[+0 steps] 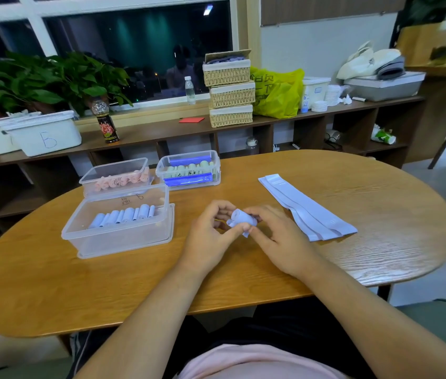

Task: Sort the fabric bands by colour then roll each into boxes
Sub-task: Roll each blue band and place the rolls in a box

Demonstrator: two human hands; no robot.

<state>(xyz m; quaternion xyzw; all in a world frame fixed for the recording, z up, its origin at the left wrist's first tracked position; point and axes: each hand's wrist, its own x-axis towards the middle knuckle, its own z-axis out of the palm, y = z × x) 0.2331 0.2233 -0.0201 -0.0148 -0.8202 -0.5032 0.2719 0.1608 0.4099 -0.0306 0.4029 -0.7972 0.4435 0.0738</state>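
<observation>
A pale blue fabric band, rolled into a small bundle, sits between both my hands above the middle of the wooden table. My left hand pinches its left end and my right hand grips it from the right. Several flat pale blue bands lie stacked to the right. On the left stands a clear box holding several rolled blue bands. Behind it is a clear box with pink rolls, and a blue-latched box with pale green rolls.
The oval wooden table has its front edge close to my body. Behind it runs a low shelf with white bins, a dark bottle, stacked wicker baskets, a yellow bag and plants.
</observation>
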